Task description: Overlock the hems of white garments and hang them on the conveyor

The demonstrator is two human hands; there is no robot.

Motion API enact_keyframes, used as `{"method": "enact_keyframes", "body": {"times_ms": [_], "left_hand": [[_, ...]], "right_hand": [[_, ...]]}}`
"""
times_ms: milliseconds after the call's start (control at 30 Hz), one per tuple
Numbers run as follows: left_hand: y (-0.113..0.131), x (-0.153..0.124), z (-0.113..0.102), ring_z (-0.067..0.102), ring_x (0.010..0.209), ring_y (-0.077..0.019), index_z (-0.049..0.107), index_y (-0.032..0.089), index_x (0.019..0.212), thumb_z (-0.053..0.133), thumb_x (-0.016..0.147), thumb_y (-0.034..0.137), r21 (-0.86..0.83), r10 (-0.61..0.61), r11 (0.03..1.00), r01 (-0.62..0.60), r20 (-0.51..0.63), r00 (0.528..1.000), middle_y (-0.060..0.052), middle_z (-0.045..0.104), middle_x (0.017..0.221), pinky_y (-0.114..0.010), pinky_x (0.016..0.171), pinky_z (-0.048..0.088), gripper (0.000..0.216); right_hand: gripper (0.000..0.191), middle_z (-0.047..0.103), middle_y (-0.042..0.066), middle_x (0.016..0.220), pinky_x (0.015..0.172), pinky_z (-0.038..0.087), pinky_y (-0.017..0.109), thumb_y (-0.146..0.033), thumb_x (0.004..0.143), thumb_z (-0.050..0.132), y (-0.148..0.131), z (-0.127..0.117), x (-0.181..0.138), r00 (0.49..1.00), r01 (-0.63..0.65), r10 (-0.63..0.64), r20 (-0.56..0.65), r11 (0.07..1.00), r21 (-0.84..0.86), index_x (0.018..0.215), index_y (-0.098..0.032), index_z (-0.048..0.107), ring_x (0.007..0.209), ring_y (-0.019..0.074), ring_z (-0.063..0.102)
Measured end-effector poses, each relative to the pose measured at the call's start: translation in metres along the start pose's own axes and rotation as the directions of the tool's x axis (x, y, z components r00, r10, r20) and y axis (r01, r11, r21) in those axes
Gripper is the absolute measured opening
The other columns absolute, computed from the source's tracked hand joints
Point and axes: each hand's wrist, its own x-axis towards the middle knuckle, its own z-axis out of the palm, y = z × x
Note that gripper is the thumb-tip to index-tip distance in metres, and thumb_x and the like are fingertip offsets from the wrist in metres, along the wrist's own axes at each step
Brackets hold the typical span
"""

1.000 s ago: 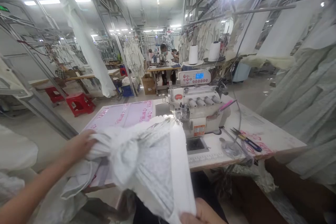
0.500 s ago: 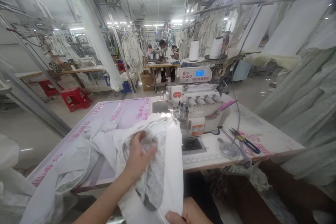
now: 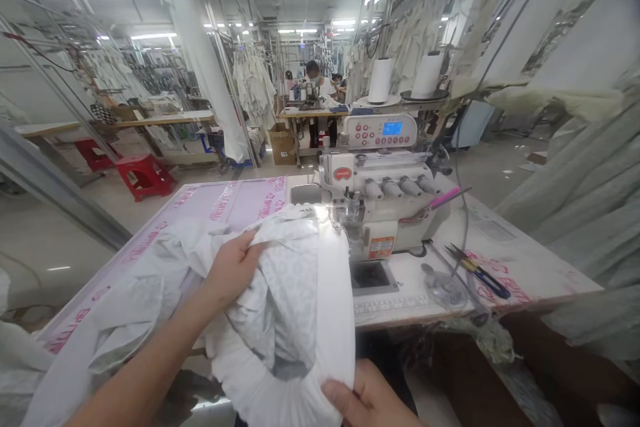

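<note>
A white garment (image 3: 290, 273) with a pale pattern and a wide, gathered plain band (image 3: 334, 300) runs up to the needle area of a white overlock sewing machine (image 3: 370, 193). My left hand (image 3: 236, 265) is closed on the patterned cloth left of the band, its fingertips partly hidden in the folds. At the near edge, my right hand (image 3: 363, 395) pinches the band between thumb and fingers. The band's far end lies under the machine's presser area. More of the cloth spreads over the left of the table and hangs off its front.
Thread snips (image 3: 480, 272) and a clear round dish (image 3: 445, 288) lie right of the machine. Thread cones (image 3: 381, 81) stand behind it. A red stool (image 3: 144, 177) is at the left, hanging pale cloth at the right. A person (image 3: 320, 83) sits at a far table.
My left hand has moved left and closed on the cloth, opening out the folds. My right hand still pinches the band, which now curves wider. The view has shifted slightly.
</note>
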Motion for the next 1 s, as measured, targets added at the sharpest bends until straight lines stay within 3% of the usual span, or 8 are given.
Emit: {"method": "enact_keyframes", "body": {"times_ms": [167, 300, 533, 633, 700, 767, 867, 1000], "left_hand": [[0.000, 0.008, 0.001, 0.053, 0.072, -0.0175, 0.056, 0.017, 0.085, 0.037, 0.079, 0.032, 0.054, 0.010, 0.999, -0.008, -0.040, 0.999, 0.000, 0.059, 0.072, -0.023, 0.065, 0.038, 0.025], [0.000, 0.018, 0.002, 0.053, 0.071, -0.0151, 0.057, 0.019, 0.087, 0.039, 0.079, 0.032, 0.036, 0.031, 0.999, -0.028, -0.082, 0.996, 0.002, 0.061, 0.075, -0.021, 0.063, 0.037, 0.024], [0.004, 0.079, 0.002, 0.045, 0.057, -0.0149, 0.051, 0.015, 0.068, 0.037, 0.080, 0.036, 0.212, 0.096, 0.976, -0.044, -0.241, 0.966, -0.001, 0.050, 0.059, -0.025, 0.054, 0.032, 0.029], [0.022, 0.064, 0.011, 0.049, 0.072, -0.0182, 0.052, 0.014, 0.079, 0.040, 0.079, 0.028, 0.285, 0.212, 0.950, -0.124, -0.301, 0.930, -0.006, 0.054, 0.074, -0.028, 0.066, 0.035, 0.018], [0.037, 0.031, 0.023, 0.049, 0.077, -0.0192, 0.051, 0.014, 0.083, 0.039, 0.080, 0.025, 0.292, 0.299, 0.928, -0.232, -0.210, 0.931, -0.007, 0.054, 0.080, -0.030, 0.070, 0.036, 0.017], [0.047, -0.005, 0.038, 0.050, 0.070, -0.0176, 0.053, 0.017, 0.085, 0.034, 0.083, 0.029, 0.141, 0.251, 0.955, -0.261, 0.085, 0.964, -0.005, 0.055, 0.077, -0.028, 0.065, 0.037, 0.023], [0.046, -0.035, 0.053, 0.052, 0.069, -0.0163, 0.051, 0.019, 0.100, 0.034, 0.083, 0.038, -0.172, 0.119, 0.984, -0.050, 0.416, 0.901, -0.005, 0.058, 0.084, -0.025, 0.059, 0.038, 0.031], [0.040, -0.034, 0.050, 0.048, 0.056, -0.0118, 0.056, 0.021, 0.095, 0.043, 0.077, 0.045, -0.315, 0.029, 0.930, 0.187, 0.573, 0.819, 0.001, 0.058, 0.073, -0.020, 0.048, 0.036, 0.032]], "right_hand": [[0.052, 0.029, -0.004, 0.046, 0.037, 0.018, 0.018, -0.060, 0.076, 0.036, -0.016, -0.008, 0.010, 0.989, 0.127, -0.130, 0.076, 0.991, 0.043, 0.053, -0.014, 0.035, 0.041, 0.0050, 0.026], [0.049, 0.033, -0.003, 0.044, 0.037, 0.020, 0.018, -0.056, 0.080, 0.036, -0.022, -0.017, 0.017, 0.982, 0.179, -0.182, 0.049, 0.982, 0.060, 0.053, -0.014, 0.037, 0.040, 0.0056, 0.029], [0.046, 0.038, -0.003, 0.043, 0.040, 0.025, 0.019, -0.052, 0.079, 0.042, -0.051, -0.053, 0.056, 0.979, 0.203, -0.203, -0.026, 0.979, -0.002, 0.052, -0.015, 0.040, 0.040, 0.0074, 0.034], [0.044, 0.040, -0.003, 0.043, 0.041, 0.025, 0.019, -0.050, 0.078, 0.045, -0.062, -0.067, 0.073, 0.976, 0.212, -0.212, -0.040, 0.977, -0.017, 0.052, -0.014, 0.042, 0.040, 0.0074, 0.035], [0.044, 0.040, -0.003, 0.043, 0.041, 0.024, 0.019, -0.048, 0.079, 0.045, -0.064, -0.074, 0.080, 0.974, 0.224, -0.224, -0.023, 0.974, -0.020, 0.051, -0.014, 0.042, 0.040, 0.0069, 0.034], [0.044, 0.039, -0.004, 0.042, 0.040, 0.022, 0.019, -0.046, 0.080, 0.044, -0.064, -0.079, 0.085, 0.974, 0.228, -0.228, -0.010, 0.974, -0.006, 0.051, -0.014, 0.042, 0.039, 0.0063, 0.032], [0.043, 0.038, -0.005, 0.040, 0.040, 0.022, 0.019, -0.041, 0.081, 0.047, -0.066, -0.084, 0.086, 0.976, 0.216, -0.215, -0.031, 0.976, 0.013, 0.049, -0.013, 0.042, 0.038, 0.0056, 0.032], [0.036, 0.042, -0.006, 0.047, 0.041, 0.031, 0.018, -0.036, 0.083, 0.048, -0.079, -0.089, 0.079, 0.983, 0.172, -0.167, -0.080, 0.983, 0.060, 0.058, -0.011, 0.048, 0.040, 0.0051, 0.038]]}}
